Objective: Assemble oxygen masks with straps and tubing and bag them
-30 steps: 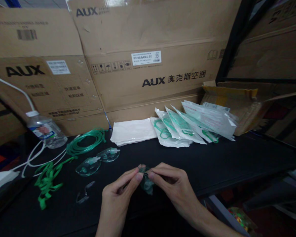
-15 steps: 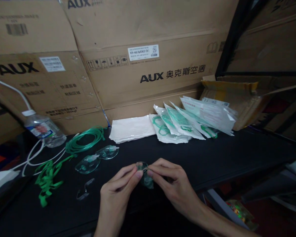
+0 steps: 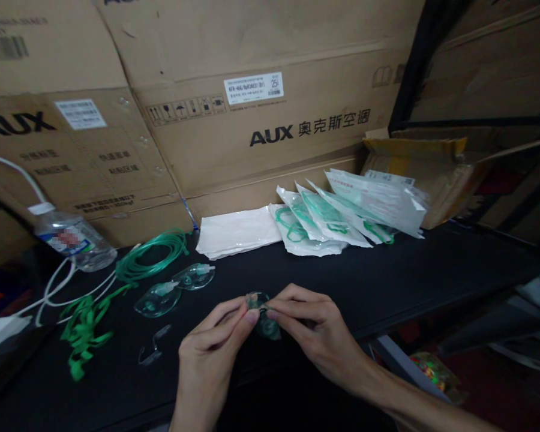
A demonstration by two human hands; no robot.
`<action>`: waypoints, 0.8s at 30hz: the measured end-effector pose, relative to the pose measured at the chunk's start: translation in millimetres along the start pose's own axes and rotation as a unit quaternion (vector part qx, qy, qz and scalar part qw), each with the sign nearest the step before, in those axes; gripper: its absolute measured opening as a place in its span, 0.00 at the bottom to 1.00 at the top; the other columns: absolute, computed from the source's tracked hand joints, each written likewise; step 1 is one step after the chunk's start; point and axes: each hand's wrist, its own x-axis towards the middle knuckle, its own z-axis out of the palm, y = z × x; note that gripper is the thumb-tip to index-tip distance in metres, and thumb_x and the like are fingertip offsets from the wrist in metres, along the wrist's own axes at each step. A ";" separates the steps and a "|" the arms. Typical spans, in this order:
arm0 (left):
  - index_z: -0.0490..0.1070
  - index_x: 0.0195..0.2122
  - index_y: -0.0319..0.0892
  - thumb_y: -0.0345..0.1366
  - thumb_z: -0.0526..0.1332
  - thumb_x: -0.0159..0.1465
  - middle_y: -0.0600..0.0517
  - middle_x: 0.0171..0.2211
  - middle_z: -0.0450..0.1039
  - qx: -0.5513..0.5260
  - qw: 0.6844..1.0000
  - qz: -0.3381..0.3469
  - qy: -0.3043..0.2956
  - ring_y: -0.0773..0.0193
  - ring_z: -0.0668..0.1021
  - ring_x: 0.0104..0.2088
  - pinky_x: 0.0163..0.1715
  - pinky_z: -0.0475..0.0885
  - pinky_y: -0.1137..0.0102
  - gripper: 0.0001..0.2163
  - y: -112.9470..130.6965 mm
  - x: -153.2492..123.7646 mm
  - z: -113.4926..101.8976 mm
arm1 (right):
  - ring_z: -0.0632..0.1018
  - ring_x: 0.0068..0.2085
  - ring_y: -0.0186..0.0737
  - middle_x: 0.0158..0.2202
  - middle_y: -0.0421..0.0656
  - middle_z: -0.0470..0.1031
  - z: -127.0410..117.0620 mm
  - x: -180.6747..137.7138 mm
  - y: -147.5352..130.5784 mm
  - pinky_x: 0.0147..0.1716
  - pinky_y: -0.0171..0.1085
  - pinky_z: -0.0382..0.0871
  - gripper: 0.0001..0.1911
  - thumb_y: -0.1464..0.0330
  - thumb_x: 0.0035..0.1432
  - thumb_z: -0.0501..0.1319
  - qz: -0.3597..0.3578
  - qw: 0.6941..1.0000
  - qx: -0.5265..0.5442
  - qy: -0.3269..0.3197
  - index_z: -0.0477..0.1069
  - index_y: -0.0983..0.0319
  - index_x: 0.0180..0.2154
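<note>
A clear green oxygen mask [image 3: 269, 327] is held up between my two hands, over the front of the black table. My left hand [image 3: 218, 339] pinches its left side with thumb and fingers. On the other side my right hand [image 3: 312, 330] grips the mask near its upper edge, fingertips close to the left thumb. Fingers cover part of the mask. To the left lie two more clear masks, one nearer [image 3: 158, 299] and one farther [image 3: 195, 276], each with a pale connector. Small thin clear strips [image 3: 155, 346] rest in front of them.
Coiled green tubing [image 3: 155, 257] and a heap of green elastic straps [image 3: 87, 327] lie on the left. A plastic bottle [image 3: 72, 237] leans there among white cables. Flat white pouches [image 3: 238, 231] and filled packets [image 3: 348, 210] line the back before large cartons [image 3: 274, 54].
The view has shifted slightly, so the surroundings sit a little further left. Both hands keep their pinch on the mask, with barely any movement.
</note>
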 end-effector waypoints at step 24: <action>0.81 0.32 0.44 0.44 0.69 0.61 0.49 0.42 0.79 0.048 0.974 0.008 -0.222 0.56 0.79 0.48 0.50 0.73 0.68 0.09 1.8 17.9 -25.5 | 0.66 0.29 0.31 0.25 0.37 0.70 -16.6 16.2 -5.1 0.31 0.34 0.57 0.15 0.59 0.55 0.73 0.260 0.922 0.261 -0.121 0.81 0.66 0.32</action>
